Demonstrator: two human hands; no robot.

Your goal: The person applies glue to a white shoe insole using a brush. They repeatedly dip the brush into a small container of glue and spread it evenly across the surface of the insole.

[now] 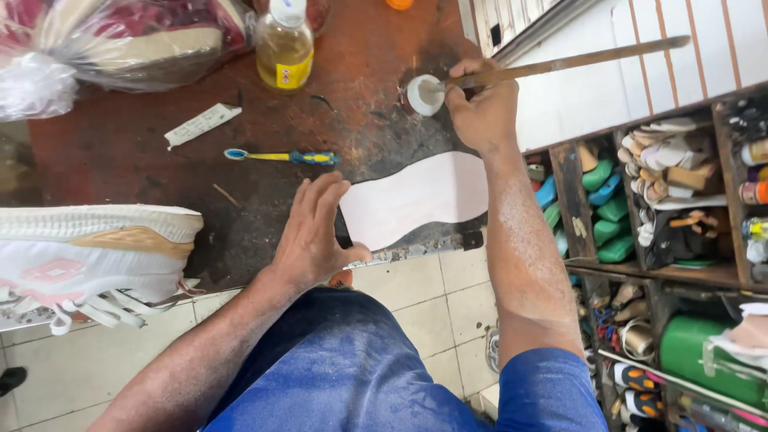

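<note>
A white insole-shaped cutout (416, 196) lies flat near the front edge of the stained worktable (120, 148). My left hand (314, 232) rests beside it with fingers spread, its thumb on the cutout's left end. My right hand (480, 108) is further back, gripping a long wooden-handled stick (584, 58) whose tip is dipped in a small white pot (422, 94). The stick's handle points up to the right.
A white sneaker (88, 256) lies at the left table edge. A yellow-and-blue toothbrush (280, 157), a white tube (202, 125), a bottle of yellowish liquid (285, 44) and a plastic-bagged shoe (112, 40) are behind. Shelves of shoe parts (664, 184) stand right.
</note>
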